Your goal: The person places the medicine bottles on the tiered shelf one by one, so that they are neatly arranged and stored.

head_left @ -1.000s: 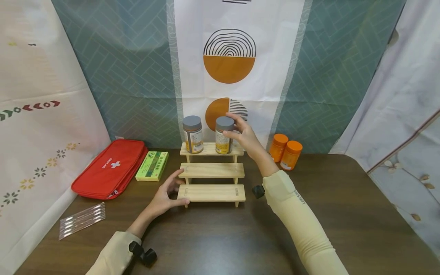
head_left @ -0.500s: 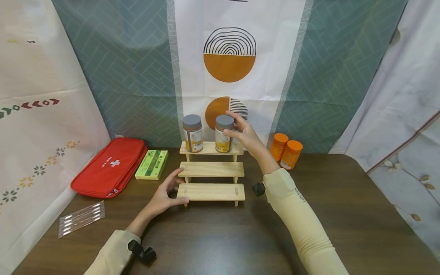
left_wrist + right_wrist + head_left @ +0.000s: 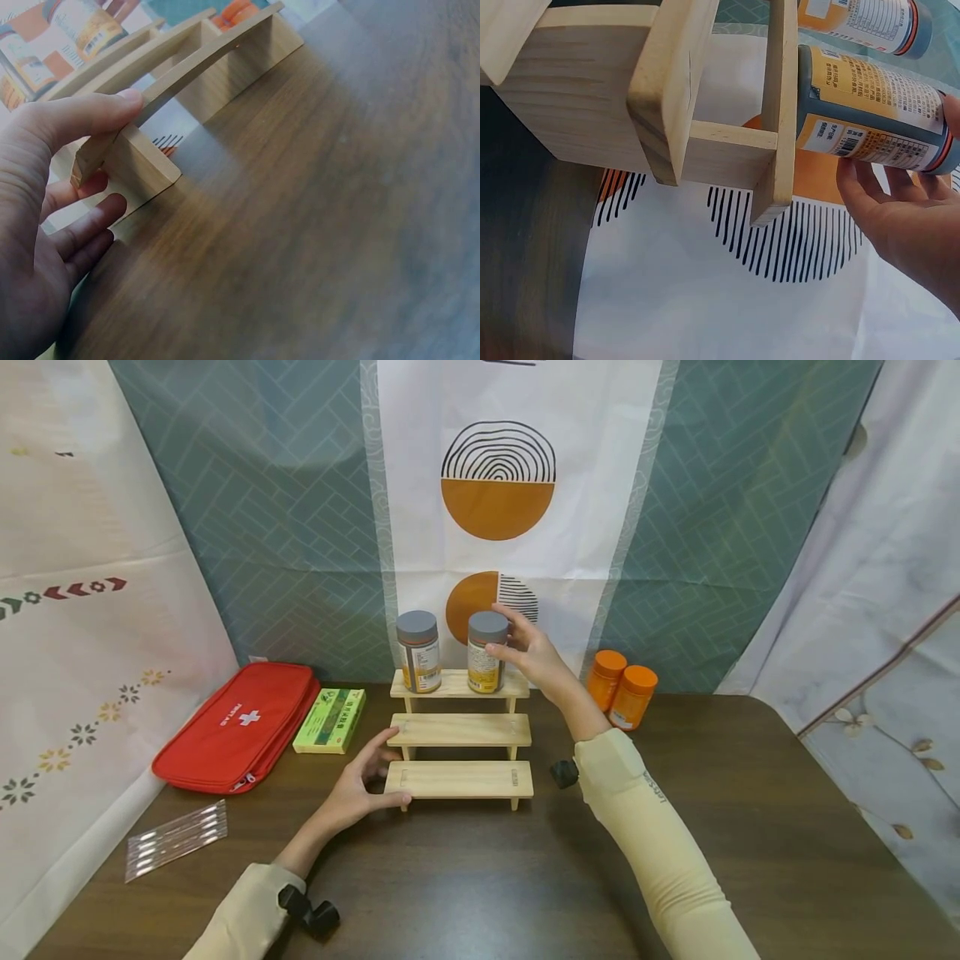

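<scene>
A three-tier wooden display rack (image 3: 461, 731) stands on the table. My left hand (image 3: 356, 789) holds its left end; in the left wrist view the thumb (image 3: 112, 112) lies over the lowest board and the fingers reach beneath. Two grey-lidded supplement bottles stand upright on the top tier. My right hand (image 3: 542, 662) grips the right-hand bottle (image 3: 486, 656) from its right side, with the thumb in front and the fingers behind the lid. In the right wrist view this bottle (image 3: 877, 112) sits against the top board. The left-hand bottle (image 3: 420, 653) stands apart, untouched.
Two orange-lidded bottles (image 3: 632, 697) stand right of the rack. On the left lie a red first-aid pouch (image 3: 236, 727), a green-yellow box (image 3: 330, 721) and a clear pack of cotton swabs (image 3: 177, 841). A patterned cloth (image 3: 315, 527) hangs close behind.
</scene>
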### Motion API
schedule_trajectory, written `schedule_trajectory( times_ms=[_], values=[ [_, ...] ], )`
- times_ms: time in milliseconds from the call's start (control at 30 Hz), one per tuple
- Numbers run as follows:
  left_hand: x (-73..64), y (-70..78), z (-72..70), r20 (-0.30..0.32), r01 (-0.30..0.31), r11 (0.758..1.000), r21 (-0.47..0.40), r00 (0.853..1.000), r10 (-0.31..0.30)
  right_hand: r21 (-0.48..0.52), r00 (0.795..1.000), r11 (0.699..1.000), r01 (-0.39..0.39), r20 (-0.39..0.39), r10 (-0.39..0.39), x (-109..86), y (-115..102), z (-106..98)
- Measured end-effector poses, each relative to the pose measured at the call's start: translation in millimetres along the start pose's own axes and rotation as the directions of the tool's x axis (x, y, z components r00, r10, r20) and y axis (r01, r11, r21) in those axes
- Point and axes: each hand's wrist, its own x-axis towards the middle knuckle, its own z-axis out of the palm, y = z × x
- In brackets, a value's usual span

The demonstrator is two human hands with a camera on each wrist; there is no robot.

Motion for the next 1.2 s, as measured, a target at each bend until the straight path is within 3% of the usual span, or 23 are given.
schedule_trajectory(
  times_ms=[367, 1200],
  values=[
    [-1.3, -0.1, -0.2, 0.001, -0.002, 1.0, -0.003, 1.0, 0.002, 0.038, 0.998, 0.997, -0.062, -0.026, 0.063, -22.1, 16, -7],
    [-0.1, -2.7, -2.1, 0.002, 0.003, 1.0, 0.009, 1.0, -0.003, 0.145, 0.981, 0.986, -0.083, -0.162, 0.106, -64.1, 60, -26]
  ],
)
